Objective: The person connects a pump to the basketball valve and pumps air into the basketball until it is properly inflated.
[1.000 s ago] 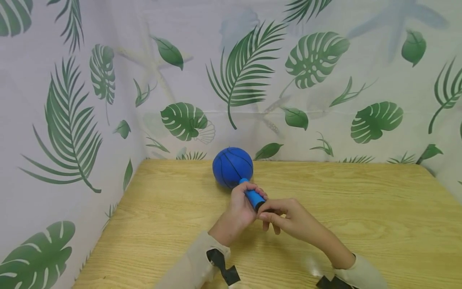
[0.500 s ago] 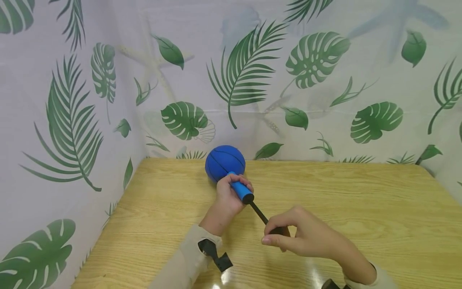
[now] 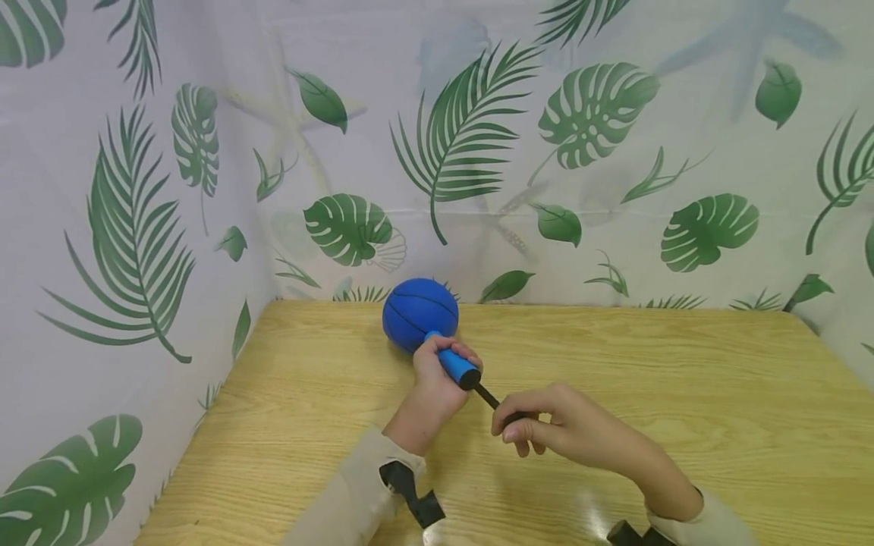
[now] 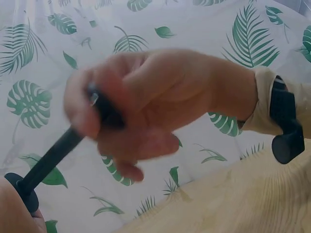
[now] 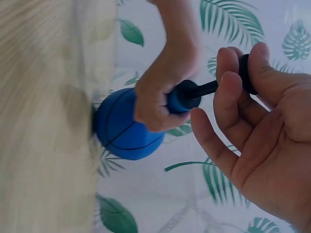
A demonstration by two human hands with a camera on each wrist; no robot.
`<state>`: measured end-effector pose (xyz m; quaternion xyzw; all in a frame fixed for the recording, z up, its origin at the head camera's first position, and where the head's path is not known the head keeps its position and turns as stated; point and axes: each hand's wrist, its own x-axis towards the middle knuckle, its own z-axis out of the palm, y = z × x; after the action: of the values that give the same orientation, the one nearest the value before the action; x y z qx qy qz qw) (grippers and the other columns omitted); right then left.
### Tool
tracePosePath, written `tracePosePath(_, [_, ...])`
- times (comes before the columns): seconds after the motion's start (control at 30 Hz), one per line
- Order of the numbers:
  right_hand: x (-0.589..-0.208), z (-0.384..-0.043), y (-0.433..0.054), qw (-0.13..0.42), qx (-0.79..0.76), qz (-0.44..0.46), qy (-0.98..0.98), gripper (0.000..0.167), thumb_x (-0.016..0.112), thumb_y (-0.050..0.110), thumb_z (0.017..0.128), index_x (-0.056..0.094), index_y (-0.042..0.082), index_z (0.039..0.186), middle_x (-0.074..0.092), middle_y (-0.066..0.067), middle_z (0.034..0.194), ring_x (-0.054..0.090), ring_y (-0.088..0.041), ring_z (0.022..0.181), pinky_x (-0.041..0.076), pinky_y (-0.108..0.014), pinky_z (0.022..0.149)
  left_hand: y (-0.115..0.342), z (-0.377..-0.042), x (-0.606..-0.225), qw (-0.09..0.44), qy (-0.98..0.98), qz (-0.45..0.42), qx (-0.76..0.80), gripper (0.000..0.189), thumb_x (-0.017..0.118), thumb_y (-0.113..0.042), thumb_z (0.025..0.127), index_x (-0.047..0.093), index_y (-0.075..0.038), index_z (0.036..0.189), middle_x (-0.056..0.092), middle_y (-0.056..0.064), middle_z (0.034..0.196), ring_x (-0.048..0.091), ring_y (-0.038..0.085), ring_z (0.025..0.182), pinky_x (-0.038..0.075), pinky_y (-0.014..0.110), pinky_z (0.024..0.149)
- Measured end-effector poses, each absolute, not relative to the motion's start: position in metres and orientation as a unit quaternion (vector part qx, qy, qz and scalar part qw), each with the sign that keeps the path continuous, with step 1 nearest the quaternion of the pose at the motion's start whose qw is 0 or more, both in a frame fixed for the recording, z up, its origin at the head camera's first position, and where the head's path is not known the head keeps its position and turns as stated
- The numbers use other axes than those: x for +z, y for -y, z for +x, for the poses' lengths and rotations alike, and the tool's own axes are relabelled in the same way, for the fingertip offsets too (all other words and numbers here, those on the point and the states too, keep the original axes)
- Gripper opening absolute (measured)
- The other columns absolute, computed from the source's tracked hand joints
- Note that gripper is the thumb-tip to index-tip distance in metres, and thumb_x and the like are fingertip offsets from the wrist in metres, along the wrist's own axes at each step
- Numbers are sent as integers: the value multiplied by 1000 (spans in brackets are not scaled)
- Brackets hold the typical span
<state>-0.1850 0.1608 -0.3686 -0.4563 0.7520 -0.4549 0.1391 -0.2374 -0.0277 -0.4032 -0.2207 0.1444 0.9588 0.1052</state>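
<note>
A blue ball (image 3: 418, 309) with black seam lines sits on the table near its back edge. Against it points a blue hand pump (image 3: 456, 365), its far tip hidden behind fingers and ball. My left hand (image 3: 437, 383) grips the pump's barrel, fingers curled round it. The black pump rod (image 3: 486, 395) stands partly out of the barrel. My right hand (image 3: 556, 425) pinches the black handle (image 5: 247, 74) at the rod's end between thumb and fingers. In the left wrist view the right hand (image 4: 141, 97) looks blurred around the handle.
The wood-grain table (image 3: 649, 379) stretches under both hands. A white cloth (image 3: 471, 258) printed with green leaves hangs behind it and along the left side. Black straps (image 3: 413, 493) are on both wrists, over beige sleeves.
My right hand drew the pump rod out toward the lower right, then pushed it partly back in. The ball and left hand shifted left.
</note>
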Motion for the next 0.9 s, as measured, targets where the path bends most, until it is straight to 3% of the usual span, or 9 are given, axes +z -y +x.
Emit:
tracePosePath(0.1, [-379, -192, -159, 139, -442, -424, -778, 13, 59, 19, 102, 71, 15, 106, 67, -2, 77, 58, -6, 62, 54, -28, 55, 24, -235, -406, 106, -149, -227, 957, 4, 41, -11, 96, 37, -11, 98, 48, -5, 64, 47, 6, 55, 43, 18, 58])
tracePosePath(0.3, [-396, -198, -152, 107, -417, -398, -811, 18, 56, 21, 103, 71, 13, 110, 66, 2, 74, 57, -5, 60, 54, -26, 55, 18, -232, -412, 122, -161, -227, 953, 18, 40, -11, 96, 33, -14, 112, 49, -5, 66, 45, 6, 56, 43, 19, 60])
tracePosePath(0.43, [-399, -197, -148, 89, -402, -386, -825, 19, 54, 22, 104, 70, 13, 111, 66, 4, 75, 55, -5, 57, 52, -25, 55, 16, -231, -413, 129, -169, -231, 949, 10, 42, -9, 94, 38, -11, 103, 49, -4, 66, 45, 8, 57, 43, 20, 61])
tracePosePath(0.7, [-399, -197, -144, 105, -450, -375, -803, 17, 58, 18, 103, 70, 9, 112, 70, -7, 81, 58, -5, 61, 55, -30, 55, 21, -236, -414, 159, -185, -218, 945, 4, 41, -9, 95, 40, -9, 99, 49, -3, 68, 45, 9, 59, 42, 21, 62])
tracePosePath(0.9, [-392, -189, -143, 94, -446, -396, -797, 10, 65, 21, 100, 73, 16, 102, 69, 0, 77, 57, 0, 61, 53, -25, 52, 31, -241, -412, 171, -175, -204, 948, 5, 40, -9, 96, 42, -9, 92, 49, -3, 68, 46, 10, 58, 41, 21, 61])
